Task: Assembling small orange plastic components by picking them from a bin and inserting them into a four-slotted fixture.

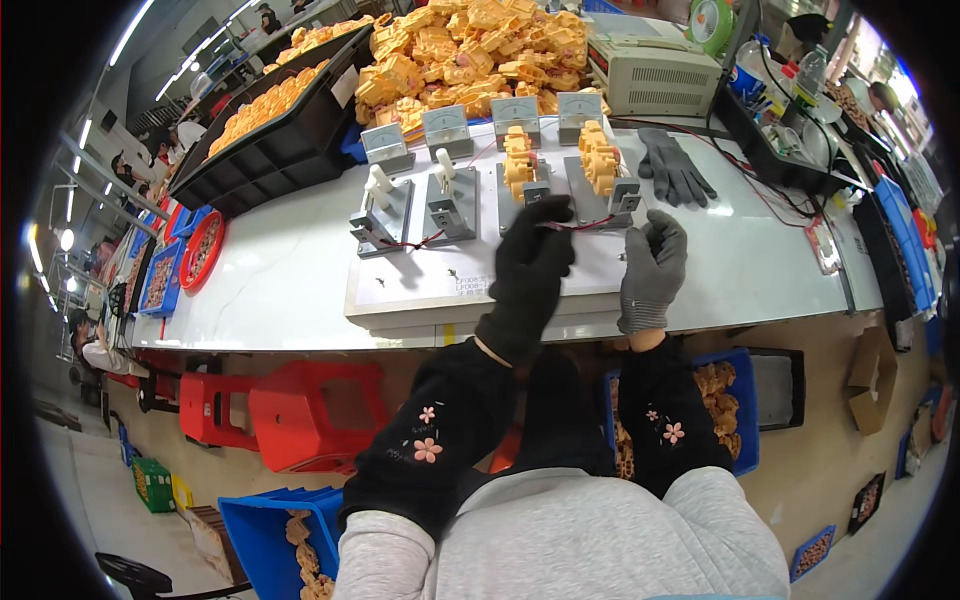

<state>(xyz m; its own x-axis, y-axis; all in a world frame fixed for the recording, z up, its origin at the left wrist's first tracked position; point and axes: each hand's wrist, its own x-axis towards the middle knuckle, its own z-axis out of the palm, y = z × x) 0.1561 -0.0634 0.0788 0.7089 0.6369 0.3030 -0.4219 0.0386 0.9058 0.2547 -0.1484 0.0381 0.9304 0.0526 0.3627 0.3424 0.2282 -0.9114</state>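
Head view: a worker's left hand [530, 270], in a black glove, hangs over the middle of a white board [415, 297], its fingers bent inward; whether they grip anything cannot be told. The right hand [655, 270], gloved in gray, is raised at the board's right side, fingers loosely curled, with nothing plainly visible between them, though its hold cannot be confirmed either.

One yellow molded piece [518, 160] stands on a metal stand [508, 212] right of the board's center, beyond the black glove. A second yellow piece [598, 160] sits on the rightmost stand [582, 200], toward the board's far right corner. Red and black wires [590, 225] cross the board near both hands.

Good handling here, in one judgment, means a light touch on the pieces, each one square on its stand, and fingertips clear of the wires so no glove snags a lead.

White posts [380, 188] rise from the leftmost stand [392, 215] on the board. Four gauges [516, 118] line its far side. Beyond the board towers a heap of yellow parts [470, 60]; right of it lies a loose gray glove [675, 168].
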